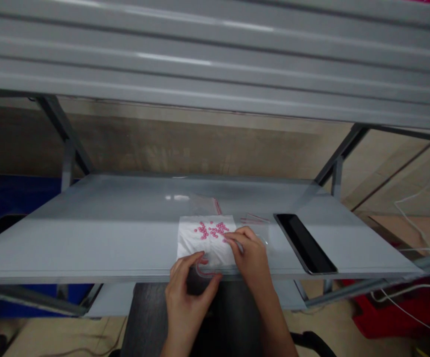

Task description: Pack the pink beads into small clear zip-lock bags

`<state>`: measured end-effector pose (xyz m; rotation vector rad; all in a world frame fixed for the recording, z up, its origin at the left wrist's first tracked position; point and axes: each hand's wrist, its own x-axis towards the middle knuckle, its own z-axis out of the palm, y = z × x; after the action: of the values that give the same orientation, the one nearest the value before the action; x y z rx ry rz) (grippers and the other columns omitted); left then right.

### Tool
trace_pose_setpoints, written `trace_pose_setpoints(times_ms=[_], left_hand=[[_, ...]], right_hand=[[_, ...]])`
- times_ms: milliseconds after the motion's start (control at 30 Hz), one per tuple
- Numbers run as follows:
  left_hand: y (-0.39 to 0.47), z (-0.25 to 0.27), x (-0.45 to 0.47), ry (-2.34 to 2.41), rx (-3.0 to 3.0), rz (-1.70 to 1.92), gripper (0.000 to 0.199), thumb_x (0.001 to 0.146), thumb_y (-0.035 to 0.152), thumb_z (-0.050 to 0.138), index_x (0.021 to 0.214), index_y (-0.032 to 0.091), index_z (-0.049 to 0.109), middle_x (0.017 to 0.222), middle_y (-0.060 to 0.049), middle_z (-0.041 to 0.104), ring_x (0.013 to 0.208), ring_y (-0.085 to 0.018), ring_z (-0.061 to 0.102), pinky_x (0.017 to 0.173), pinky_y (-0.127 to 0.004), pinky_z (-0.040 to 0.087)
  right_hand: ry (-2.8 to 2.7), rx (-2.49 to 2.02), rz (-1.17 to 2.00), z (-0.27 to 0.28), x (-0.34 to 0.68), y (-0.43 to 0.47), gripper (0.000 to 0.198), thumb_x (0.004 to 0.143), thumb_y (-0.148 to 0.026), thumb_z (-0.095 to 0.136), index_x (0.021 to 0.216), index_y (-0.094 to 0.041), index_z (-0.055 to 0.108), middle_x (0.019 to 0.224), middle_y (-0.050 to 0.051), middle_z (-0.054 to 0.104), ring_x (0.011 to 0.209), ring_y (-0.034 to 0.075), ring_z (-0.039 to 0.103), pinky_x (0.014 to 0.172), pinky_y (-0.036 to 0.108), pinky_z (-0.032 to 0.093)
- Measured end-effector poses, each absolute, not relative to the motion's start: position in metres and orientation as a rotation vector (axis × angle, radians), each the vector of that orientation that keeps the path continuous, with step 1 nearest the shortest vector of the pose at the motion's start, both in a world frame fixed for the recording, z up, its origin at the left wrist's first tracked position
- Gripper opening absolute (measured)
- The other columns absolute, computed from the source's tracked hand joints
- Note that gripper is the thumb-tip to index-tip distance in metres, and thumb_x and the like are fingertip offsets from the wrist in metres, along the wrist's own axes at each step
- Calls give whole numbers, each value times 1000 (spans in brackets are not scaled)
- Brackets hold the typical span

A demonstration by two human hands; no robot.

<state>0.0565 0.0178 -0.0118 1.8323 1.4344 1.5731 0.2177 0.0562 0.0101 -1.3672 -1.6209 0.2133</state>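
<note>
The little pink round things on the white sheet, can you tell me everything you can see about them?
The pink round things are small, many and bead-like; what they are made of is too small to tell. They lie loose on the creased white sheet, in two loose clusters, left and right, with some strays around them. The fingertips of the right hand are close together at the right-hand cluster's near side; I can't tell whether they pinch one.

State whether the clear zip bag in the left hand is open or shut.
Open: the clear zip bag shows its red-lined mouth bowed into a curve between the left hand's thumb and fingers.
</note>
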Motion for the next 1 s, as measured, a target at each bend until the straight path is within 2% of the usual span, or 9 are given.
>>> trace_pose_setpoints(times_ms=[67,200,400,533,733,833,1000], left_hand=[[18,-13,56,1440,1844,1567,32,76,30,75,105,22,63,90,-4,70,85,-23,67,79,-35,53],[19,-14,56,1441,1868,1556,33,77,29,74,107,22,63,90,-3,70,85,-22,67,79,-35,53],[21,-14,55,1419,1915,1620,32,77,28,74,106,22,63,88,-2,70,82,-22,67,75,-35,55],[21,-12,55,1427,1911,1600,31,76,28,74,105,22,64,89,-2,71,82,-22,68,74,-35,55],[19,-9,53,1412,1891,1577,26,77,28,72,101,22,65,92,-3,72,85,-22,69,75,-35,56],[20,-9,52,1401,1886,1570,29,76,28,73,103,22,64,89,-2,71,82,-21,69,74,-35,56],[21,-10,53,1397,1898,1598,31,75,26,75,103,23,64,87,-1,71,81,-21,69,73,-34,56]], right_hand=[[-1701,-1409,113,1,219,62,24,86,-11,52,88,-18,75,83,6,62,79,18,60,74,29,48],[-1833,-1467,47,-5,216,64,32,86,-4,46,84,-19,75,83,4,60,76,16,59,73,26,47],[-1846,-1465,49,-2,213,64,25,86,-6,50,86,-18,72,87,6,61,84,20,60,76,28,47],[-1765,-1238,288,18,207,48,18,88,-10,54,87,-18,71,87,5,60,82,18,59,76,27,48],[-1739,-1038,638,42,200,30,20,88,-11,59,91,-24,75,84,1,60,76,13,59,65,21,46],[-1653,-1185,444,29,207,39,16,89,-14,59,91,-19,74,82,2,61,70,14,58,60,24,44],[-1685,-1551,-76,8,217,53,14,88,-13,59,86,-16,72,84,7,63,84,23,55,75,34,43]])
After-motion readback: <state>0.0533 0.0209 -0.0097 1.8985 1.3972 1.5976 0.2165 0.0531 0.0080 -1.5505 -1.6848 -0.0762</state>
